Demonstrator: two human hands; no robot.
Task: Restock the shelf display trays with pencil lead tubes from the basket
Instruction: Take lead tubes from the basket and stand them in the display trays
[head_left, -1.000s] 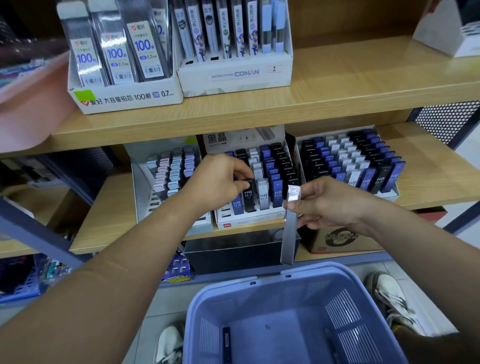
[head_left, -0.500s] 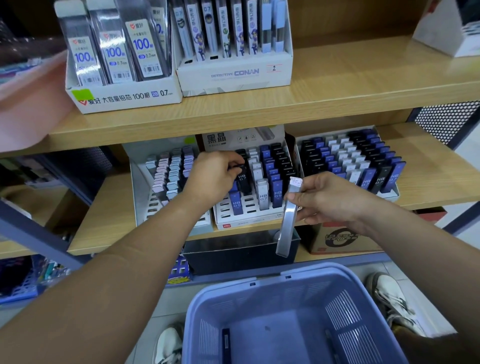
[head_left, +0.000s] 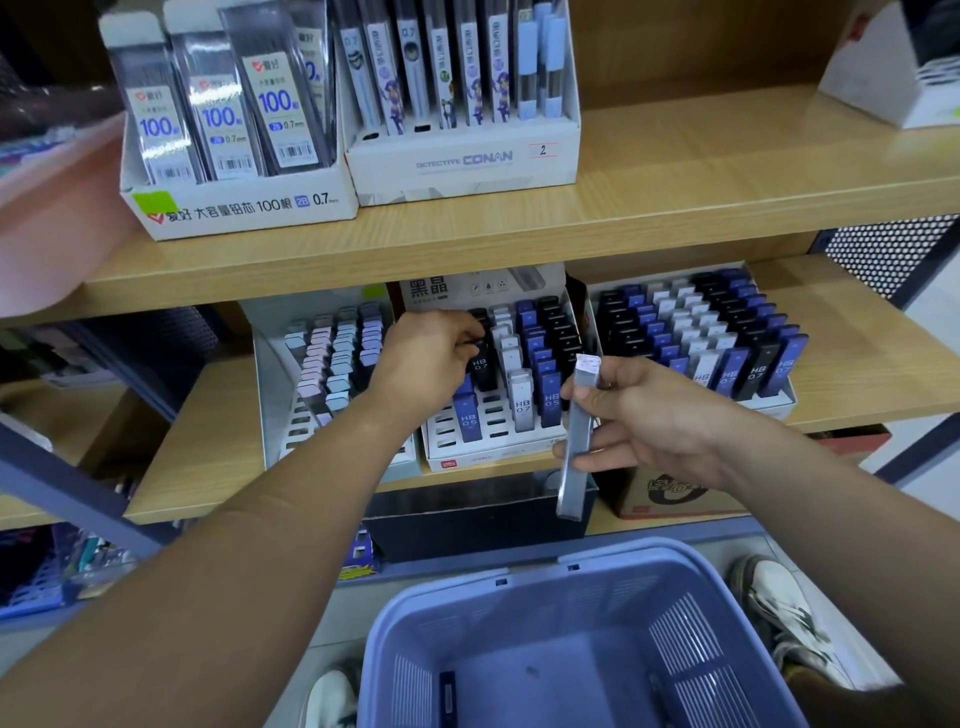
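L hand (head_left: 423, 364): pinching black tube (head_left: 482, 370) in middle tray (head_left: 498, 447), lower shelf.
R hand (head_left: 660, 421): clamped on clear lead pack (head_left: 577, 441), upright, just above basket (head_left: 571, 582).

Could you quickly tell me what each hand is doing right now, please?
Left hand: closed on a black lead tube at the middle tray.
Right hand: closed around a long grey pack, held upright.

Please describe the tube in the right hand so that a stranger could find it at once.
Start at the lilac basket on the floor. Just above it, the right hand holds a long grey tube with a white cap. It hangs upright, outside every tray.
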